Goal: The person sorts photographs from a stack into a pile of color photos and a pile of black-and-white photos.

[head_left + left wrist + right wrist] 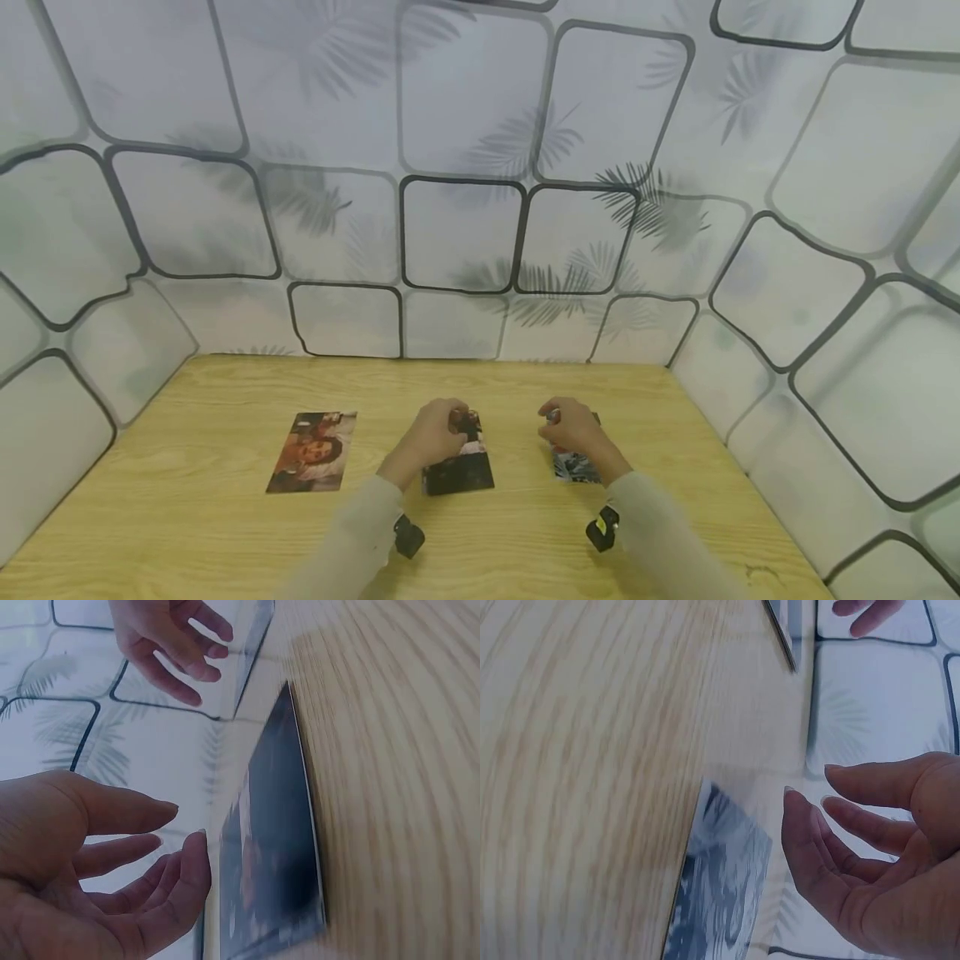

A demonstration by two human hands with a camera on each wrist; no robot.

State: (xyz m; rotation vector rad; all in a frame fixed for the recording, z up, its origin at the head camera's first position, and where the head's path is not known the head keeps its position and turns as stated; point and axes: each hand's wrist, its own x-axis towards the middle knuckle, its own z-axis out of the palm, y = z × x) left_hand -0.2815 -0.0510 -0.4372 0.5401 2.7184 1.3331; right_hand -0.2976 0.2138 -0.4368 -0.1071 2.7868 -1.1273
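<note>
My left hand (433, 433) hovers over the middle photo print (459, 473), a dark picture lying flat. In the left wrist view, its fingers are loosely bent with a gap between thumb and fingertips. The right-hand photo print (573, 467), with a grey pattern along its near part, is partly covered by my right hand (576, 427). Thumb and fingers of that hand are bent and apart above the print in the right wrist view, and nothing sits between them. Farther left lies a third photo print (311, 452), showing a person in reddish tones.
The prints lie in a row on a light wood-grain table (225, 533). A pale cloth or paper backdrop (457, 233) with dark outlined blocks and leaf shapes encloses the back and both sides. Small black cameras (408, 536) are strapped at both wrists.
</note>
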